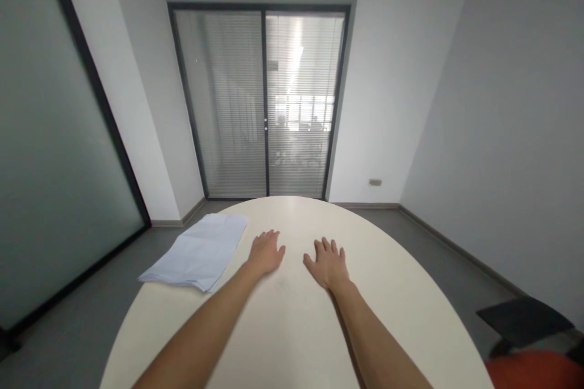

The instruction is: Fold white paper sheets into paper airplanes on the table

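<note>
Both arms reach forward over a round, cream-white table (pixel 292 328). My left hand (pixel 266 252) is palm down at the tabletop, thumb out to the right, fingers stretched, holding nothing. To its left lies a stack of white paper sheets (pixel 201 252), partly over the table's left edge; the hand does not touch it. My right hand (pixel 327 262) rests palm down with fingers spread and thumb pointing left, and it too holds nothing. A strip of bare tabletop separates the two hands.
Beyond the table stands a dark-framed glass partition (pixel 264 103) with blinds. A frosted glass panel (pixel 59 152) is at the left. On the right are a chair with a black armrest (pixel 524 319) and red seat (pixel 538 371), and a wall socket (pixel 375 182).
</note>
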### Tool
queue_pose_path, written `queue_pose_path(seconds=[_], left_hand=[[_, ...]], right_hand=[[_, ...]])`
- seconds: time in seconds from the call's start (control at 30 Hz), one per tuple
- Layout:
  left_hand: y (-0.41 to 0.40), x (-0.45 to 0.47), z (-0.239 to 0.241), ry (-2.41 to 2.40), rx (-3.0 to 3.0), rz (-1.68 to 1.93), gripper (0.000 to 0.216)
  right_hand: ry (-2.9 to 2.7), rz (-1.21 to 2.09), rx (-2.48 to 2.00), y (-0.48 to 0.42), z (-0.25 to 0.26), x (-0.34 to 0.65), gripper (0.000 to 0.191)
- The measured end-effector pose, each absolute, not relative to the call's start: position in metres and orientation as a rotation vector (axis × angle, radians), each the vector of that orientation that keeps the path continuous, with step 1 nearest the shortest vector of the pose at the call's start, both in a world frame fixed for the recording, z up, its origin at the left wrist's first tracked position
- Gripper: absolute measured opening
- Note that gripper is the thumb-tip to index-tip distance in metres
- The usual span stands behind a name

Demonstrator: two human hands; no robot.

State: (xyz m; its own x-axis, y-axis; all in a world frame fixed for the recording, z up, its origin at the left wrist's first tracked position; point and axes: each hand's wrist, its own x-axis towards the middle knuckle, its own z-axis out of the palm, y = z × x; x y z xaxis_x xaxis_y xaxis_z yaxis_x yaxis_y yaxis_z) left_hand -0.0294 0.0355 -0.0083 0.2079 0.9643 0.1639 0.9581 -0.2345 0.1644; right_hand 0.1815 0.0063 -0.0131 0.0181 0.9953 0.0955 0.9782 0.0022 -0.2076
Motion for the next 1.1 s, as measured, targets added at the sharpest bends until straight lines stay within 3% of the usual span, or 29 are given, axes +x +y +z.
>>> queue_pose_path(seconds=[0.23,1.1], left_hand=[[0.023,-0.016,-0.028,1.832,2.490,0.446,0.052],[0.030,-0.016,-0.023,1.808,2.484,0.394,0.053]], right_hand=[[-2.183,0.069,-1.808,0.016,-0.005,0.178,0.051],[-2.209,0.194,-1.795,0.030,-0.016,0.178,0.055]])
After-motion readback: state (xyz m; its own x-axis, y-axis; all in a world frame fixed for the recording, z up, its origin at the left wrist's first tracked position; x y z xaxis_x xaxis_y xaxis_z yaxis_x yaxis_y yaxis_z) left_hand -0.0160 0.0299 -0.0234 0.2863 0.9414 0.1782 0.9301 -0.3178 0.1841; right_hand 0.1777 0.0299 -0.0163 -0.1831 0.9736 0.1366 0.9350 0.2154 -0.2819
